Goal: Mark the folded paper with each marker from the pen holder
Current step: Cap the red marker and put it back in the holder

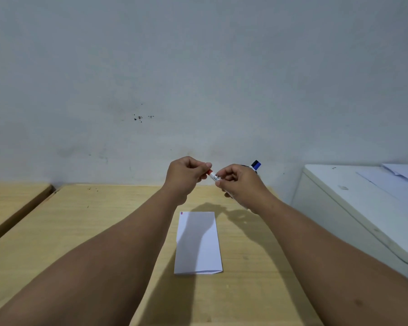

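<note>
wooden table (104,231) bare around paper (198,243)

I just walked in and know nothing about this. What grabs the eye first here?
Two bare hands meet in mid-air above a wooden table: the left hand pinches the red end of a white marker that the right hand holds. Below them lies a folded white paper, with small coloured marks at its far left corner.

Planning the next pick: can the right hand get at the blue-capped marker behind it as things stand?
Probably not yet. The right hand is shut on the red marker, which the left hand grips too. The blue-capped marker stands just behind, otherwise unblocked.
</note>
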